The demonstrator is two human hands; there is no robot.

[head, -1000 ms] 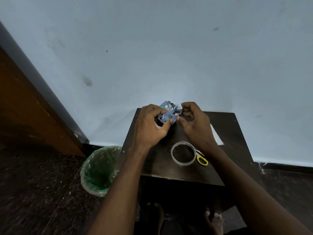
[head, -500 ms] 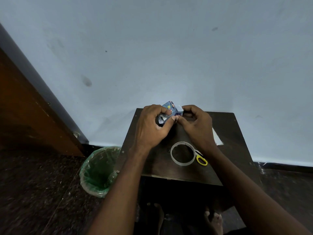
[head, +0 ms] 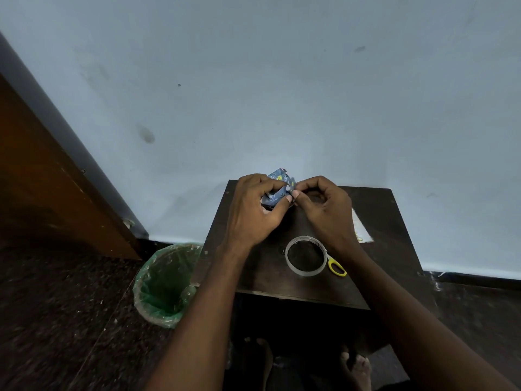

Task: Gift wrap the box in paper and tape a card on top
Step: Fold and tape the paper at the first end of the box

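Note:
A small box wrapped in blue flowered paper (head: 277, 185) is held above the far part of a dark wooden table (head: 389, 215). My left hand (head: 253, 213) grips it from the left, thumb pressed on the paper's front. My right hand (head: 324, 210) pinches the paper's edge at the box's right side with thumb and forefinger. Most of the box is hidden behind the fingers. A white card (head: 362, 230) lies on the table to the right, partly under my right wrist.
A clear tape roll (head: 306, 256) lies on the table near me, with yellow-handled scissors (head: 337, 268) beside it. A bin lined with green plastic (head: 166, 283) stands on the floor left of the table. A blue wall is behind, a wooden door at left.
The wrapped box has been turned a little in my hands and my right fingers have closed in on the paper's edge. Tape, scissors and card have not moved.

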